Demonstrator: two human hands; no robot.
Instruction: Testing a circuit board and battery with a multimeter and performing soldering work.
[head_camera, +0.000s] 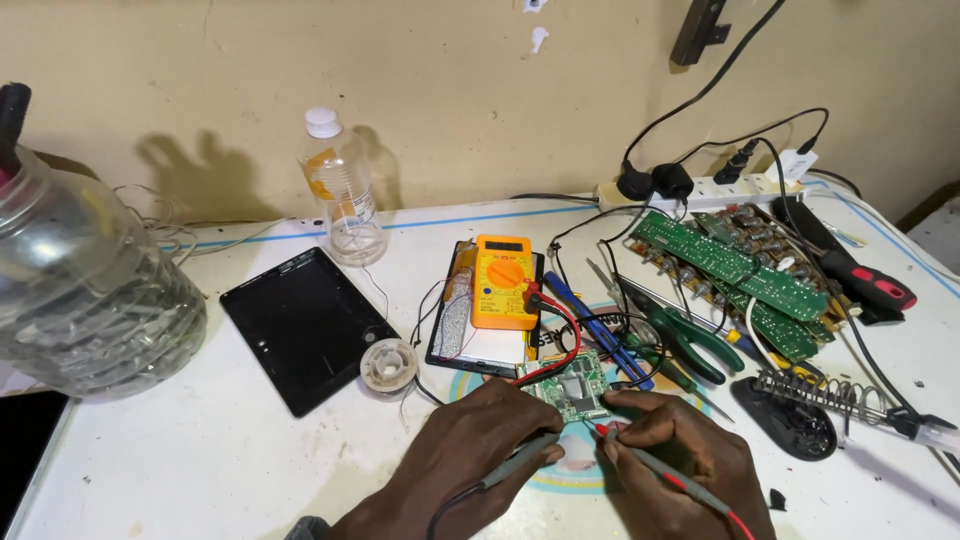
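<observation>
Left hand (470, 450) grips black probe (520, 460); right hand (680, 450) grips red probe (650, 465); tips on small circuit board (572, 388), desk (200, 450).

An orange multimeter (503, 281), a green circuit board (573, 387), a black tablet (305, 325), and red-and-black pliers (868, 283) lie on a white table (200, 450).

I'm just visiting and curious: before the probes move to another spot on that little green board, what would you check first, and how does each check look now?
1. Left hand grips the black probe: ok.
2. Right hand grips the red probe: ok.
3. Probe tips on the small circuit board: red tip at its edge, ok; black tip cannot tell.
4. Leads plugged into the orange multimeter: ok.
5. Meter display reading: cannot tell, too small.
6. Pliers and screwdrivers lie apart from the hands: ok.
</observation>
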